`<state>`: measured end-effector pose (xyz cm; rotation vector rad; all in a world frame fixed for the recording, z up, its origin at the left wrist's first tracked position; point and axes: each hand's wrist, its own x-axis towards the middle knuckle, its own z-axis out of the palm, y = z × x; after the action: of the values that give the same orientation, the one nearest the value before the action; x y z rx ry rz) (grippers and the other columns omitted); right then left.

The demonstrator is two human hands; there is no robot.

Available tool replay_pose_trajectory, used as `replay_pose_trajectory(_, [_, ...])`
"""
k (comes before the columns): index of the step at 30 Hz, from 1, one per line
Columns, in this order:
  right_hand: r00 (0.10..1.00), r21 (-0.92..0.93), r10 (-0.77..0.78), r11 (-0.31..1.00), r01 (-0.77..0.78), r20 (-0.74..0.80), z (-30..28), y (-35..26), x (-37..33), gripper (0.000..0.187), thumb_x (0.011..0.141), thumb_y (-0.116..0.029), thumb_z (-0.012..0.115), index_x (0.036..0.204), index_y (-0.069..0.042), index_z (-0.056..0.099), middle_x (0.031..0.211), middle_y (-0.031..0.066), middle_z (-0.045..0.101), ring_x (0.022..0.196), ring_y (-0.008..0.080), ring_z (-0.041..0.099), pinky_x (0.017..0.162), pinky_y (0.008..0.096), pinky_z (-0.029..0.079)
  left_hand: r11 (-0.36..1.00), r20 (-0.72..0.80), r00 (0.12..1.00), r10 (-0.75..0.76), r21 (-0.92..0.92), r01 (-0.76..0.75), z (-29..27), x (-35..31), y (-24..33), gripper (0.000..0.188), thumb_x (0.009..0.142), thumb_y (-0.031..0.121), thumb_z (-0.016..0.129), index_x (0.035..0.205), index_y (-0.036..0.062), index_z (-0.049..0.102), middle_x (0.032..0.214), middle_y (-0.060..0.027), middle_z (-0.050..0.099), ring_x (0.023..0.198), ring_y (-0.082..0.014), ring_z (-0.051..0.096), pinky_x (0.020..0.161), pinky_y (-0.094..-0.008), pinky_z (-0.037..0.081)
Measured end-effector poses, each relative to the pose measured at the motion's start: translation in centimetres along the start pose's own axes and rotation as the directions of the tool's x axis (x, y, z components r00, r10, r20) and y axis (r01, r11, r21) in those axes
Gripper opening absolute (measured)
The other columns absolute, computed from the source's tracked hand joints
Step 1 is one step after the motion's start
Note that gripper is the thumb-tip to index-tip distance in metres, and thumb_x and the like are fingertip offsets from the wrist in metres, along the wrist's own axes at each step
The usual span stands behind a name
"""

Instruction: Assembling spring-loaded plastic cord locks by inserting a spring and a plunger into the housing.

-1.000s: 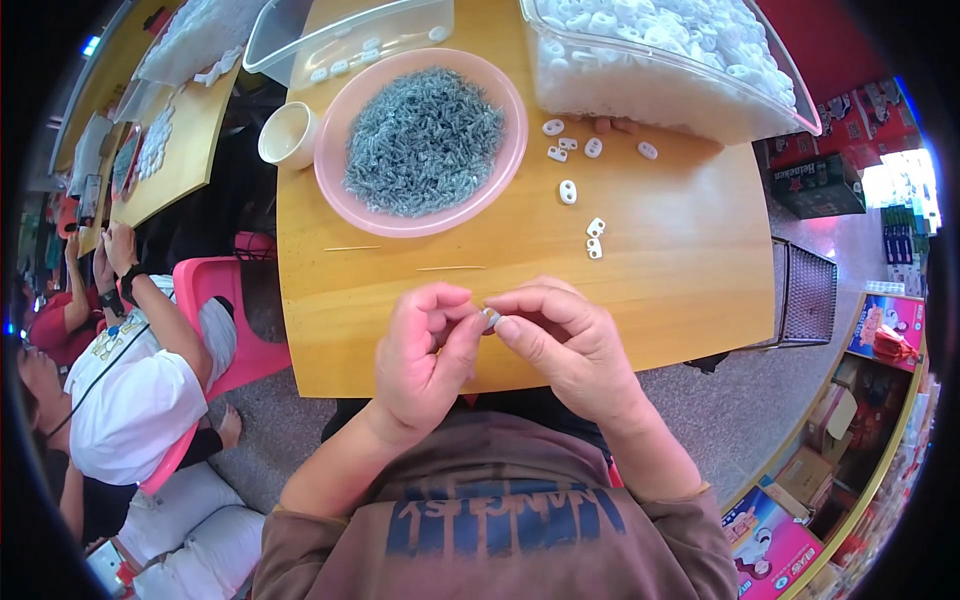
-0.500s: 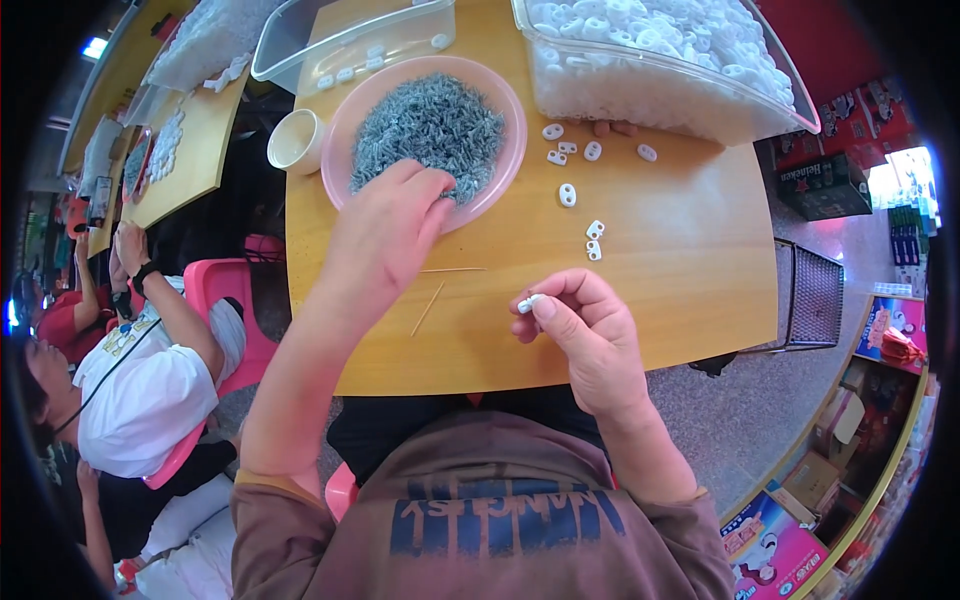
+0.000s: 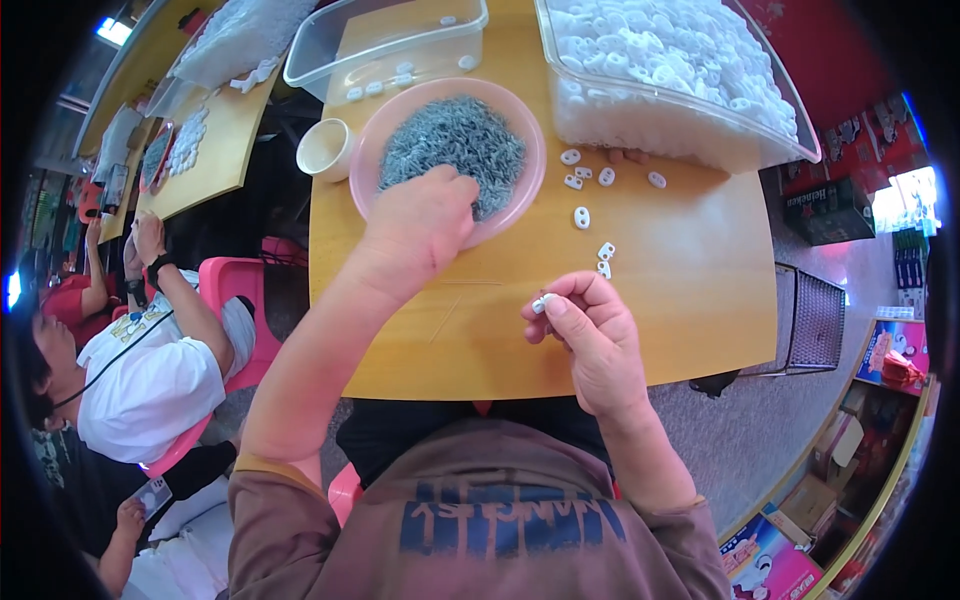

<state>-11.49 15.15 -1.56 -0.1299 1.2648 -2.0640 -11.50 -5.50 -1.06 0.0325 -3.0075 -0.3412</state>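
Note:
My left hand [image 3: 425, 220] reaches into a pink bowl [image 3: 536, 150] heaped with small grey metal springs [image 3: 450, 140]. Its fingers are bent together against the heap, and their tips are hidden, so what they hold does not show. Nearer the table's front edge, my right hand [image 3: 590, 335] pinches a small white plastic cord lock [image 3: 543, 303] between thumb and forefinger. Beyond that hand lie several loose white two-hole cord locks [image 3: 581, 218]. Two thin wooden sticks [image 3: 447, 318] rest on the wood between my hands.
At the back right, a clear bin [image 3: 690, 140] is piled with white pieces. A clear tub [image 3: 380, 60] and a white cup [image 3: 325, 150] stand beside the bowl. On the left, a person in a white shirt [image 3: 150, 380] sits near another table [image 3: 215, 165].
My left hand has shifted within the bowl, its fingers now bent deeper into the springs. My right hand still pinches the cord lock. The whole view has moved slightly.

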Motion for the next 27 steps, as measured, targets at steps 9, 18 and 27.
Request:
replay_pose_trajectory(9, [0.998, -0.069, 0.000, 0.998, -0.005, -0.067, 0.7, 2.4, -1.6, 0.008, 0.085, -0.008, 0.049, 0.090, -0.001, 0.049, 0.080, 0.0069, 0.058, 0.068, 0.0102, 0.052, 0.066, 0.0224, 0.044, 0.998, -0.182, 0.983, 0.036, -0.040, -0.044, -0.2, -1.1, -0.2, 0.006, 0.075, 0.010, 0.049, 0.076, 0.0045, 0.052, 0.075, -0.0110, 0.054, 0.072, -0.0294, 0.055, 0.063, -0.0388, 0.044])
replay_pose_trajectory(18, [0.976, -0.244, -0.216, 0.946, 0.214, 0.020, 0.4, 4.5, -2.3, 0.009, 0.085, -0.008, 0.050, 0.091, -0.001, 0.050, 0.081, 0.0052, 0.057, 0.070, 0.0091, 0.053, 0.066, 0.0211, 0.044, 0.951, -0.292, 0.955, -0.047, -0.305, -0.046, 1.2, -0.9, -2.1, 0.008, 0.075, 0.008, 0.049, 0.076, 0.0008, 0.048, 0.076, -0.0163, 0.055, 0.073, -0.0329, 0.053, 0.064, -0.0389, 0.042])
replay_pose_trajectory(27, [0.961, -0.257, -0.275, 0.929, 0.267, 0.007, 0.6, 4.9, -2.8, 0.010, 0.085, -0.008, 0.051, 0.092, -0.002, 0.051, 0.081, 0.0047, 0.057, 0.071, 0.0089, 0.053, 0.067, 0.0207, 0.044, 0.945, -0.393, 0.919, 0.043, -0.281, -0.165, 1.8, -1.8, -2.5, 0.010, 0.073, 0.006, 0.052, 0.081, 0.0013, 0.054, 0.078, -0.0157, 0.056, 0.077, -0.0314, 0.054, 0.068, -0.0377, 0.042])
